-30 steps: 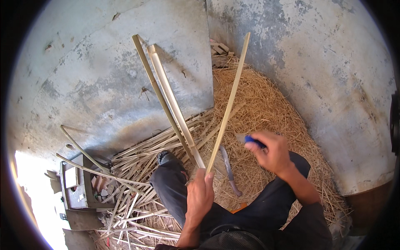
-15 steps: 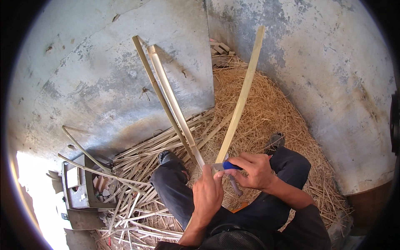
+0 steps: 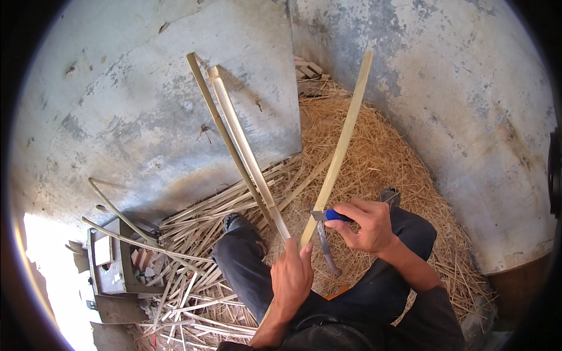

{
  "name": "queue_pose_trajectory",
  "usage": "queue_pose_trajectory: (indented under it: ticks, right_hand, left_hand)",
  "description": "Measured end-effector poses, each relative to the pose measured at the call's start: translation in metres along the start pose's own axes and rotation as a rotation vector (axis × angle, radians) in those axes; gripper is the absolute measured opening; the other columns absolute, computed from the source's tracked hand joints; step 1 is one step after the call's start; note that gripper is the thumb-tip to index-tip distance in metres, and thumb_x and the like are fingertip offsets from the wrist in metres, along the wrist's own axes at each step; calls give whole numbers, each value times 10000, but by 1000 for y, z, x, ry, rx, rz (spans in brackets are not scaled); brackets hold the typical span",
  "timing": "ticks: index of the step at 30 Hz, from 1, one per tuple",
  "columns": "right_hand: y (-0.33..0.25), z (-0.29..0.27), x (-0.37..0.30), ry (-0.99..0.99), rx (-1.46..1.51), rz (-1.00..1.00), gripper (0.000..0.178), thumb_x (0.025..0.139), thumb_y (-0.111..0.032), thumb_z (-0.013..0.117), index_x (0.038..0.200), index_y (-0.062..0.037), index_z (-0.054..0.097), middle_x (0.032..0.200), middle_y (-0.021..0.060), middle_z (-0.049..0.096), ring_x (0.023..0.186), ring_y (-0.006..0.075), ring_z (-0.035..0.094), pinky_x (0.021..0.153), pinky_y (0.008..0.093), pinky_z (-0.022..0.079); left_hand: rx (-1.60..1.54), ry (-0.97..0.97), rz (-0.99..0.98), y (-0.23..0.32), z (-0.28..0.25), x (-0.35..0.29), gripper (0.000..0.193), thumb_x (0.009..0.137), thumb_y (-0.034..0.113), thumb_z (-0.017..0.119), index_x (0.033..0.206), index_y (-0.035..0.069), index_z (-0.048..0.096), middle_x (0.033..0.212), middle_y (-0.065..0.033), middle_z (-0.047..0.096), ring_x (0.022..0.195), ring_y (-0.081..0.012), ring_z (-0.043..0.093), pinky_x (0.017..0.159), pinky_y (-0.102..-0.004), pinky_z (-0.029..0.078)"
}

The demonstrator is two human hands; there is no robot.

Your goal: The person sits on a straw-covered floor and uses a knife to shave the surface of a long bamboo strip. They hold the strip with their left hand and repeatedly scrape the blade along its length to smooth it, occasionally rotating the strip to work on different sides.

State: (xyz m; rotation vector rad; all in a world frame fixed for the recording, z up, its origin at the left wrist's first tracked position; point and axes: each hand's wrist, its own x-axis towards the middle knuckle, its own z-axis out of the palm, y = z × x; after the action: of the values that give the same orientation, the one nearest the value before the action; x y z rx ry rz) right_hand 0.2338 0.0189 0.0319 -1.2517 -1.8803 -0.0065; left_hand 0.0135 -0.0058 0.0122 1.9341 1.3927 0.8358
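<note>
Blue-handled knife laid across a bamboo strip

The left hand point(image 3: 291, 274) is closed around the lower part of a long, pale bamboo strip point(image 3: 342, 143), which rises from it toward 1 o'clock. At 2 o'clock from that hand, the right hand point(image 3: 370, 226) grips a blue-handled knife point(image 3: 338, 215), its short blade pointing to 9 o'clock and lying across the strip a little above the left hand's grip.

Toward 11 o'clock, a darker bamboo pole point(image 3: 225, 137) and a split bamboo length point(image 3: 241, 140) stand side by side, slanting up before a mottled wall point(image 3: 146, 88). The split length ends right by the left hand; whether they touch, I cannot tell. A curved tool point(image 3: 324, 244) with a brown end lies just past the knife. A straw-like heap point(image 3: 374, 146) spreads at 1 o'clock, and an open box point(image 3: 126, 270) with rubble sits at 9 o'clock.
</note>
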Motion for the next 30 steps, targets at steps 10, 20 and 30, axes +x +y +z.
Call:
queue_pose_trajectory:
  ticks: [10,20,30]
  right_hand:
    - [2,-5,6,-48,-48,-49,278,941,-375,839,1004,-108,795,748,25,697,585,222,673,524,350,502]
    - [97,-69,57,271,-221,238,410,1026,-433,760,1079,-32,831,818,115,779,635,182,683,582,345,502]
    - [22,-18,18,59,40,93,299,965,-331,828,1021,-39,789,854,117,760,645,259,709,584,367,546]
  left_hand:
    - [7,-15,-16,-3,-5,-4,254,1127,245,577,1157,-6,568,765,-285,679,700,-513,678,609,-591,500]
    - [12,-205,-71,-25,-12,-60,229,1123,234,580,1083,13,538,720,-273,656,692,-509,667,600,-594,495]
    - [-172,-188,-77,-35,-19,-23,256,1154,230,512,1055,-1,558,748,-285,631,754,-545,640,664,-604,462]
